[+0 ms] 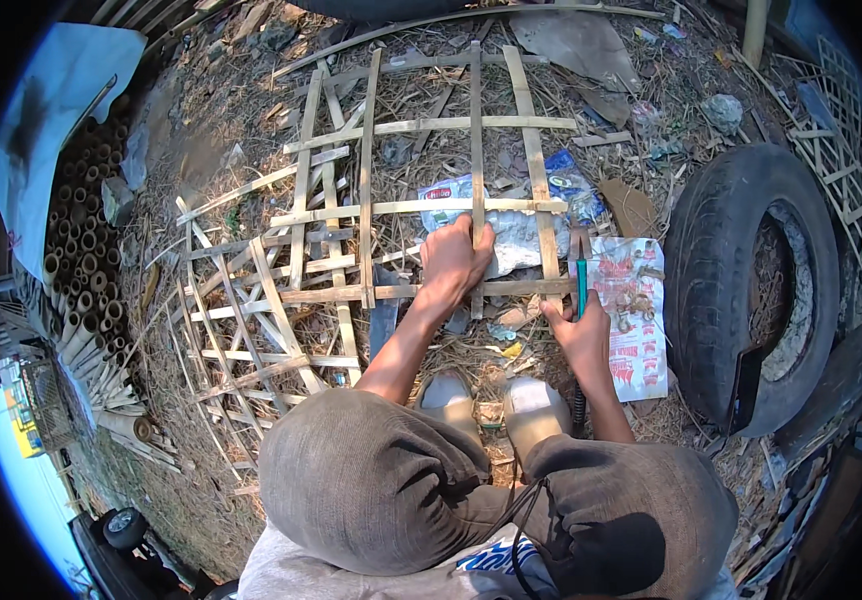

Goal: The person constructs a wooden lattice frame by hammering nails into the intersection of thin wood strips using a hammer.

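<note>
A lattice of split bamboo strips (421, 127) lies on the ground in front of my feet. My left hand (454, 258) is closed around an upright strip (477, 120), just below a pale crosspiece (401, 208). My right hand (581, 338) is wrapped around pliers (581, 272) with a teal handle, their metal jaws pointing away from me. Its thumb side is close to the lower crosspiece (516, 287) where another upright strip (536, 150) crosses it; whether it touches them I cannot tell. Beside it lies a red-and-white printed sheet (636, 345) with small brownish bits on top.
A tyre (696, 280) lies at the right. More bamboo lattice (241, 340) is at the left, overlapping the main piece. Bamboo poles (86, 270) are stacked at the far left. Plastic wrappers (576, 185) and a cloudy plastic bag (526, 240) lie under and beside the strips.
</note>
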A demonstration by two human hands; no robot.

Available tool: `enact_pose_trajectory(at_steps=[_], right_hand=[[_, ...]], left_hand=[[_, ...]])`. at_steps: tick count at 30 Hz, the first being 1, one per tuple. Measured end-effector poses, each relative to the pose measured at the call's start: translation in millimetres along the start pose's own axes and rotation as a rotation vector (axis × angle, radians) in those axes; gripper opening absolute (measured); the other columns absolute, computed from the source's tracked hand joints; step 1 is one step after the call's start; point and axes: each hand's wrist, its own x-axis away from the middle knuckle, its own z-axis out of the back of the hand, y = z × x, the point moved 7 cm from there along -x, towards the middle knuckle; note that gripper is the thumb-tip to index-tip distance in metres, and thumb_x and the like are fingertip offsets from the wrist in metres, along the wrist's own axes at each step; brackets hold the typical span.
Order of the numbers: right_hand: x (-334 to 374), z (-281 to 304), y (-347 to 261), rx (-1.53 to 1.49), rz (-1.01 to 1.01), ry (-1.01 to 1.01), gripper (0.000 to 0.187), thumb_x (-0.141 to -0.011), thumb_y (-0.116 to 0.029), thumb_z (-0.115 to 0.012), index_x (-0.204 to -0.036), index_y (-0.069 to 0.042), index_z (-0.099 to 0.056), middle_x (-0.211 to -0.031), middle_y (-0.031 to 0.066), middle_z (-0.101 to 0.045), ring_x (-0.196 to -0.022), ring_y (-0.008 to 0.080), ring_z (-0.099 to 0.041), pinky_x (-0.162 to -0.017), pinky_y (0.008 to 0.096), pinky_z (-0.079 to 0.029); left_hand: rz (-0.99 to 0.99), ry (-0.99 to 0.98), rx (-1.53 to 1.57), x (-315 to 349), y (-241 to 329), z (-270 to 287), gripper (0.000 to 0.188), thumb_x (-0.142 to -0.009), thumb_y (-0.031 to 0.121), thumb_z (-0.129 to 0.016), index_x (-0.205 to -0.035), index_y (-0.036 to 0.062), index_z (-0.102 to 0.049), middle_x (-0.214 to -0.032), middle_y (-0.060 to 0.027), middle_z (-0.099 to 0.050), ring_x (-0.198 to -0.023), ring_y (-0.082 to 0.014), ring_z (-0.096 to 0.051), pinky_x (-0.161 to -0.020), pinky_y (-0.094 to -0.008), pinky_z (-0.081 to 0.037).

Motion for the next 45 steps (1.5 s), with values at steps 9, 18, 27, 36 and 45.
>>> enact_pose_trajectory(at_steps=[9, 18, 27, 36, 45], right_hand=[[-1, -7, 8, -0.062, 0.069, 0.016, 0.049, -0.083, -0.035, -0.088, -0.092, 0.004, -0.059, -0.072, 0.0176, -0.066, -0.065, 0.0369, -0.067, -0.063, 0.0454, -0.052], [-3, -12, 19, -0.062, 0.010, -0.033, 0.054, -0.084, -0.043, -0.086, -0.088, 0.002, -0.058, -0.071, 0.0162, -0.063, -0.064, 0.0328, -0.063, -0.064, 0.0430, -0.051], [11, 4, 10, -0.036, -0.065, -0.091, 0.052, -0.081, -0.043, -0.091, -0.083, -0.003, -0.057, -0.070, 0.0036, -0.058, -0.063, 0.0161, -0.055, -0.060, 0.0336, -0.047], [26, 20, -2, -0.242, -0.078, -0.176, 0.051, -0.096, -0.051, -0.073, -0.075, -0.009, -0.053, -0.063, 0.0002, -0.060, -0.052, 0.0057, -0.049, -0.050, 0.0249, -0.039], [2, 92, 11, -0.512, -0.265, -0.001, 0.048, -0.099, -0.050, -0.070, -0.086, -0.005, -0.061, -0.066, 0.0073, -0.063, -0.041, 0.0055, -0.045, -0.037, 0.0253, -0.035]], left_hand=[[0.050, 0.007, -0.010, -2, -8, 2, 0.042, -0.093, 0.040, -0.062, -0.090, -0.0013, -0.071, -0.072, -0.0259, -0.070, -0.071, -0.0447, -0.072, -0.071, -0.0545, -0.056], [0.074, -0.136, -0.062, -15, -13, 14, 0.058, -0.095, 0.059, -0.059, -0.086, 0.0033, -0.074, -0.073, -0.0214, -0.071, -0.077, -0.0406, -0.072, -0.078, -0.0508, -0.054], [0.209, -0.454, 0.089, -31, -12, 26, 0.072, -0.093, 0.066, -0.059, -0.078, -0.0032, -0.074, -0.071, -0.0171, -0.072, -0.067, -0.0298, -0.072, -0.076, -0.0434, -0.056], [0.165, -0.061, 0.029, 29, 13, 38, 0.051, -0.109, 0.040, -0.046, -0.109, -0.0088, -0.060, -0.081, -0.0336, -0.069, -0.083, -0.0507, -0.071, -0.076, -0.0587, -0.055], [-0.080, -0.034, -0.258, 18, 15, 142, 0.038, -0.110, 0.032, -0.046, -0.100, -0.0027, -0.058, -0.066, -0.0280, -0.065, -0.066, -0.0514, -0.066, -0.063, -0.0583, -0.052]])
